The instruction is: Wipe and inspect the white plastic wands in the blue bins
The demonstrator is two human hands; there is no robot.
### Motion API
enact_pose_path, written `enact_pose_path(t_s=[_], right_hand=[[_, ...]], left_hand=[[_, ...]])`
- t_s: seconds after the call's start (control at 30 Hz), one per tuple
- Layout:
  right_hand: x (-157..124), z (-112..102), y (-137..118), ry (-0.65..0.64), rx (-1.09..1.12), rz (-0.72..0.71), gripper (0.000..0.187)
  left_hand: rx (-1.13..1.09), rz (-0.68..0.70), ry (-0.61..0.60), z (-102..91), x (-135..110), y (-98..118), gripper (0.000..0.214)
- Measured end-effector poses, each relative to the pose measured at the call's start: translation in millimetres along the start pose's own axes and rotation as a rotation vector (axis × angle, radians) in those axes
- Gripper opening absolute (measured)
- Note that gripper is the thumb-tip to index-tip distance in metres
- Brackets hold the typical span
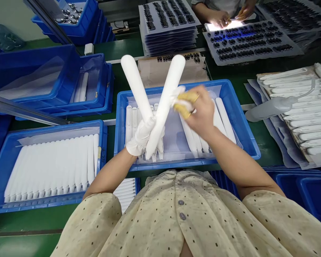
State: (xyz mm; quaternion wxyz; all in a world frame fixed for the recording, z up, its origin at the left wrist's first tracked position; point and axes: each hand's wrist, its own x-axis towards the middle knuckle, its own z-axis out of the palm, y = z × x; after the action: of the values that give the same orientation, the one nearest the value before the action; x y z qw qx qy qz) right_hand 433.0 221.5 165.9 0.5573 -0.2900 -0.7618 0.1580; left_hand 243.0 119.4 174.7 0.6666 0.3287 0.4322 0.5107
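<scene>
My left hand (142,136), in a white glove, is closed around the lower ends of two long white plastic pieces with rounded tips. The left piece (135,82) and the right piece (173,67) spread upward in a V. Yellow finger covers show on my right hand (202,110), which pinches a crumpled white cloth (178,93) against the side of the right piece. Motion slightly blurs these fingers. Below both hands lies a blue tray (243,132) lined with thin sheeting. Similar white pieces (224,119) rest along its right side, and more lie at its left, partly behind my left hand.
Another blue tray (103,142) at left holds a row of white pieces. Stacked blue bins (69,71) stand behind it. At right, a squeeze bottle (270,108) lies against a stack of white parts (310,125). A co-worker's hands (220,18) work behind sheets of small black parts (251,41).
</scene>
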Motion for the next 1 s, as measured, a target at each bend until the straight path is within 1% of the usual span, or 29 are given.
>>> enact_pose_path(t_s=[0.07,0.1,0.13,0.2,0.23,0.3,0.4,0.43,0.5,0.57,0.63,0.73,0.83,0.9,1.0], right_hand=[[13,-8,12,0.127,0.114,0.225,0.040],[16,-11,15,0.184,0.212,0.323,0.039],[17,-12,17,0.223,0.322,0.409,0.037],[16,-12,17,0.242,0.507,0.519,0.033],[14,-11,16,0.239,0.565,0.535,0.033],[11,-9,12,0.238,0.606,0.510,0.034],[8,-6,2,0.271,0.602,0.431,0.035],[7,-4,-3,0.247,0.573,0.408,0.034],[4,1,-13,0.144,0.477,0.366,0.037],[0,10,-21,0.033,0.384,0.328,0.044],[-2,20,-25,-0.001,0.331,0.306,0.049],[-2,35,-20,0.071,0.265,0.279,0.048],[0,42,-10,0.150,0.248,0.251,0.045],[0,43,-6,0.126,0.261,0.242,0.045],[-1,44,-3,0.042,0.265,0.235,0.047]], left_hand=[[0.039,0.011,-0.083,2.7,-4,1,0.071],[0.056,0.008,-0.104,4.2,-5,1,0.073],[0.064,-0.001,-0.099,5.7,-5,1,0.075],[0.064,-0.014,-0.059,7.9,-5,2,0.080],[0.058,-0.015,-0.043,8.5,-4,2,0.081],[0.033,-0.005,-0.032,8.8,-2,3,0.079],[0.001,0.018,-0.039,8.2,0,3,0.069],[0.005,0.027,-0.037,8.1,1,2,0.067],[0.032,0.071,-0.009,8.6,3,0,0.067],[0.112,0.161,0.044,9.6,6,-4,0.067],[0.237,0.258,0.102,9.8,9,-9,0.063],[0.373,0.324,0.116,7.4,11,-15,0.059],[0.360,0.363,0.134,3.4,13,-17,0.059],[0.345,0.393,0.158,1.4,15,-18,0.053],[0.353,0.439,0.142,0.0,16,-20,0.046]])
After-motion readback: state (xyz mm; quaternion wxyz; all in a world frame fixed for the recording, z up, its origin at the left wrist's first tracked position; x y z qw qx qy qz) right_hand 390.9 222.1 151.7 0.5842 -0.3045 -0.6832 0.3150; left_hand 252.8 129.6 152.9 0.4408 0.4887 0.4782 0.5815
